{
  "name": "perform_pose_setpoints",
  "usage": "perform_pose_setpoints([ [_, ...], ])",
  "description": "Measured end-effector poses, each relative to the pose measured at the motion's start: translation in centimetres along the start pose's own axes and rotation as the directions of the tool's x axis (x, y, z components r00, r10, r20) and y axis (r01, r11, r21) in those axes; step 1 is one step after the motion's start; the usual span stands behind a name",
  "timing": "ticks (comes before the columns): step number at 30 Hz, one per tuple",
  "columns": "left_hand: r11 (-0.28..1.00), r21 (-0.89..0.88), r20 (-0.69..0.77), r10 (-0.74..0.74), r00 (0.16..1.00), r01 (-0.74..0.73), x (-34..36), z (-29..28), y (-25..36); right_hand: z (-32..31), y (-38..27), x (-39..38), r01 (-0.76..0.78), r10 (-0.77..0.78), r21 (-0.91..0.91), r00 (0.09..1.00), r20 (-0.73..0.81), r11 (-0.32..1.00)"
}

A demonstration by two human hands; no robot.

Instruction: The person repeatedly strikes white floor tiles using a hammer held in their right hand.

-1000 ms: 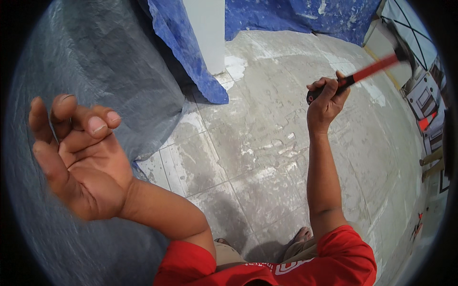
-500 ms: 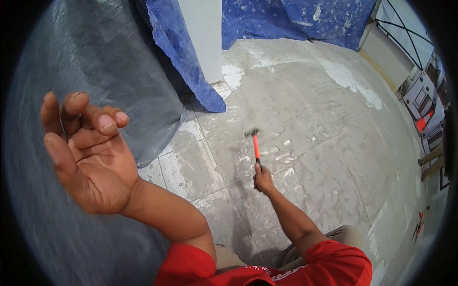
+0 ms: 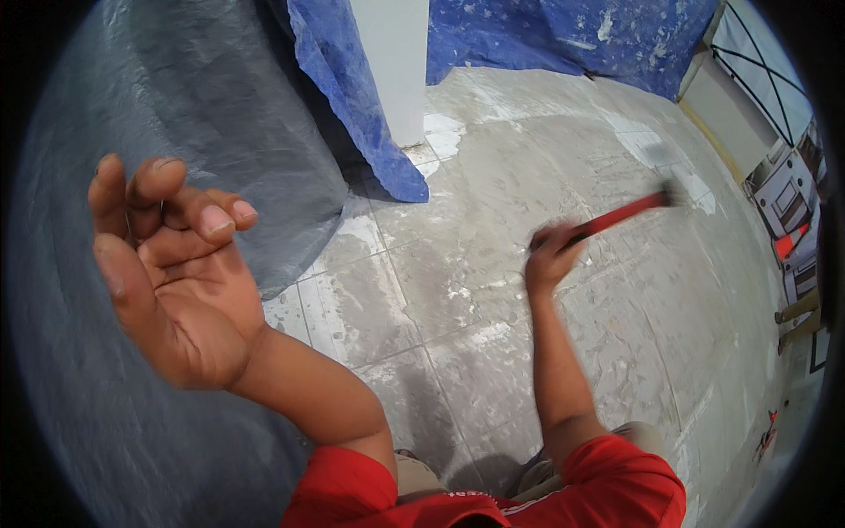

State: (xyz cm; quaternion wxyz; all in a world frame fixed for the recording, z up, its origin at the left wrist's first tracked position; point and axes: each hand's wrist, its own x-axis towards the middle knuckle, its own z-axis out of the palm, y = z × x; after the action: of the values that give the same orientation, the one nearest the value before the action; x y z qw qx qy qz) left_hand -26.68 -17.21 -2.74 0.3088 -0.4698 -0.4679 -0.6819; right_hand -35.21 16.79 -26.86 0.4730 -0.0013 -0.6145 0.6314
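My right hand point(image 3: 554, 258) is wrapped round the dark grip of a hammer point(image 3: 620, 216) with a red-orange handle. The hammer is raised off the floor, and its dark head, at the right end, is smeared by motion. Below it lies the tiled floor point(image 3: 493, 290), coated in grey, rough, partly chipped mortar. At the left, my left hand point(image 3: 189, 282) is lifted in the air, palm up, with loosely curled fingers standing apart and nothing in them. Behind that hand hangs a grey plastic sheet.
The grey sheet point(image 3: 220, 106) covers the left side down to the floor. Beside it, a blue tarp point(image 3: 361, 106) hangs by a white column point(image 3: 392, 70). Another blue tarp point(image 3: 563, 40) lines the back. Printed panels point(image 3: 783, 198) stand along the right wall, with a small red-handled tool point(image 3: 768, 431) near the right edge.
My right hand has swung the hammer up from the floor toward the right, and its handle now points to the upper right. My left hand keeps its pose; the view has shifted slightly.
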Motion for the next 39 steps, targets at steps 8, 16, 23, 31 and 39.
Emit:
perform_pose_setpoints([
  [8,1.000,0.001,0.063,0.013,0.998,-0.014,0.4,0.8,1.0,-7.0,6.7,-23.4,-0.839,0.974,-0.504,0.120,0.194,0.204],
  [16,0.999,-0.047,0.079,0.025,0.997,-0.022,0.6,0.6,0.8,-0.7,-3.0,-2.1,-0.371,0.448,-0.262,0.814,0.369,0.891],
  [23,0.999,-0.043,0.068,0.015,0.998,-0.012,-0.1,-0.7,-0.1,2.4,-6.2,3.3,0.113,-0.116,0.057,0.992,0.050,0.992],
  [31,0.997,-0.054,0.112,0.058,0.992,-0.052,1.0,-0.1,0.7,-9.5,13.6,-22.6,-0.482,0.868,-0.747,0.422,0.260,0.458],
  [39,0.998,-0.058,0.108,0.042,0.993,-0.036,0.4,0.2,0.7,-3.4,1.9,-8.5,-0.466,0.635,-0.472,0.711,0.303,0.748],
])
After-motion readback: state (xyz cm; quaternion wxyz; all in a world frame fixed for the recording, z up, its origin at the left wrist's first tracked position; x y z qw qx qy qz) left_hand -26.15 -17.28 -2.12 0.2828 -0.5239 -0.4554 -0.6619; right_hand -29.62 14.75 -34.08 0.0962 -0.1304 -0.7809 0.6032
